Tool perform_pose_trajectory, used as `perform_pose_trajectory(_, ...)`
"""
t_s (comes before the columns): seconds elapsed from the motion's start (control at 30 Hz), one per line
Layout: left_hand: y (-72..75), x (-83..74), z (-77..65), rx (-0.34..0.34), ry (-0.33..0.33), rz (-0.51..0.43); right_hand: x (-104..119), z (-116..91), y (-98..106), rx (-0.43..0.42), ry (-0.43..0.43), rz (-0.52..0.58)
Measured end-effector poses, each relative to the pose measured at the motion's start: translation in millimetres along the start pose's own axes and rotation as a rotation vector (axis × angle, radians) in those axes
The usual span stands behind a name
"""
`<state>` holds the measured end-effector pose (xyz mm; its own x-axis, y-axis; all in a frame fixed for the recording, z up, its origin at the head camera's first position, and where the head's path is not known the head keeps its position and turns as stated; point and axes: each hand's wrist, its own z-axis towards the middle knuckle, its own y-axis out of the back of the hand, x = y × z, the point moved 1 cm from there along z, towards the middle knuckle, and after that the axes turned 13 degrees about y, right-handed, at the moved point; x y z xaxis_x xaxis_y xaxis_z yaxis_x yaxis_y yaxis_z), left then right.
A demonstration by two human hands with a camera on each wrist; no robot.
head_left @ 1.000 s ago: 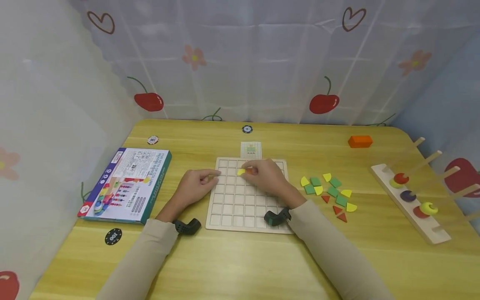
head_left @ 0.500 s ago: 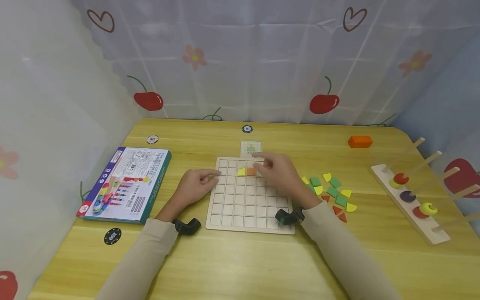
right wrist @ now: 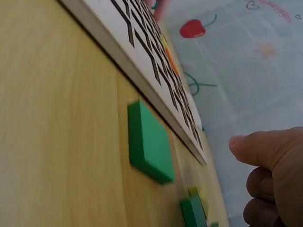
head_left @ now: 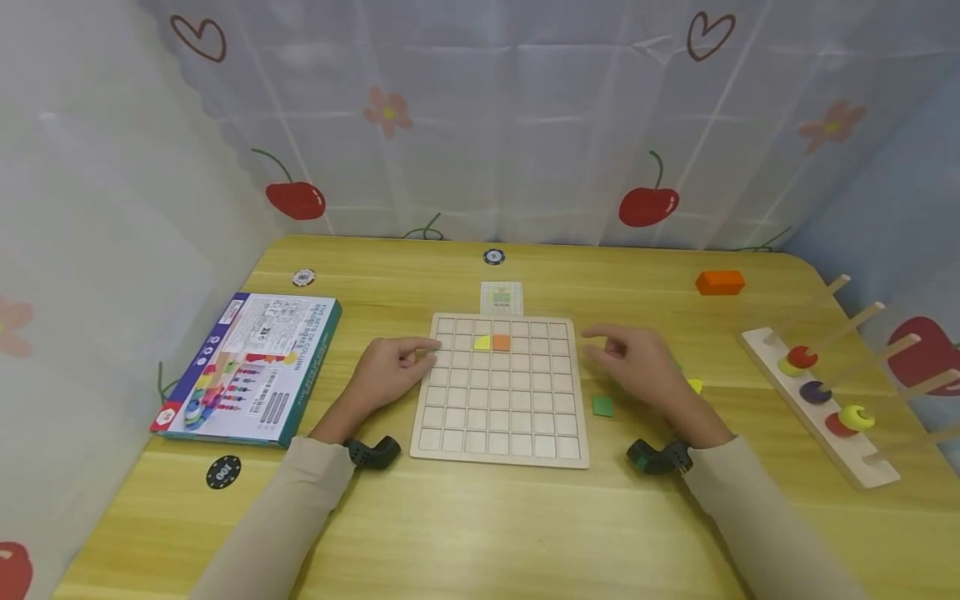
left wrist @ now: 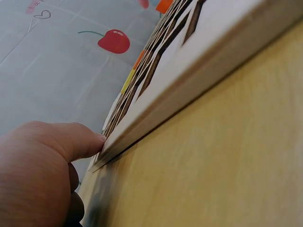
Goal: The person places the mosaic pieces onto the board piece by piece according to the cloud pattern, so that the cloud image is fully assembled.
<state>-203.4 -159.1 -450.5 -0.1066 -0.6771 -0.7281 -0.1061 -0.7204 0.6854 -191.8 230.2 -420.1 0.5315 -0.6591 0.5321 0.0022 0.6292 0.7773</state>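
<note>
A pale wooden grid board [head_left: 498,457] lies on the table, with a yellow quarter-round tile [head_left: 482,342] and an orange square tile [head_left: 501,342] side by side in its second row from the far edge. My left hand [head_left: 386,371] rests its fingertips on the board's left rim; the left wrist view shows the thumb right at that edge. Beyond the right side of the board hovers my right hand [head_left: 636,362], thumb and index finger apart, holding nothing. A green square tile [head_left: 602,406] lies between it and the board. Most other loose tiles are hidden under the right hand.
A small pattern card [head_left: 501,297] lies behind the board. On the left is a flat toy box [head_left: 251,367], with poker chips around. A wooden peg rack [head_left: 873,471] with coloured beads stands at the right, an orange block [head_left: 720,282] behind it.
My right hand has let go of the orange tile on the board and moved right, over the loose tiles. One green square now lies closer to the board. My left hand has stayed put.
</note>
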Motion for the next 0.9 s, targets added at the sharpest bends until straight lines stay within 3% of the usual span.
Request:
perform_pose_trajectory(0.23,0.3,-0.4,-0.4,0.003,0.001,-0.002,-31,-25,32,-0.010,-0.087,-0.097)
perform_pose_trajectory(0.53,-0.7,-0.1,-0.3,0.007,0.004,-0.005,-52,-40,64,0.150,-0.190,-0.159)
perform_pose_trajectory(0.67,-1.2,0.1,-0.2,0.003,0.008,0.002,-49,-39,68,0.186,-0.233,-0.181)
perform_pose_trajectory(0.9,0.1,-1.6,-1.1,-0.004,0.002,-0.002,-38,-35,58,0.169,-0.196,-0.279)
